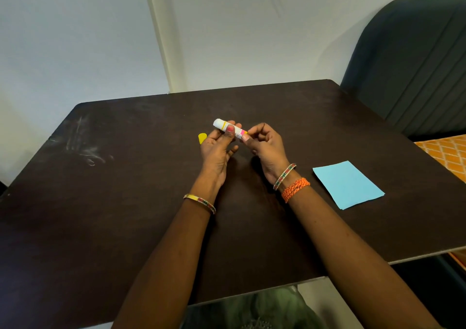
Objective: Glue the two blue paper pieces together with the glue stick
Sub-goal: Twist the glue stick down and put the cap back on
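A white glue stick (222, 124) with yellow and pink bands is held above the middle of the dark table (126, 202). My left hand (218, 147) grips its body, thumb on top. My right hand (264, 143) pinches its right end with the fingertips. A yellow cap (202, 138) lies on the table just left of my left hand. Blue paper (349, 184) lies flat on the table to the right of my right wrist; it looks like two sheets stacked, with a thin second edge showing along the bottom.
A dark padded chair back (413, 63) stands behind the table's far right corner. An orange patterned surface (446, 152) lies beyond the right edge. Pale scuff marks (85, 149) streak the table's left part. A wall runs behind the table.
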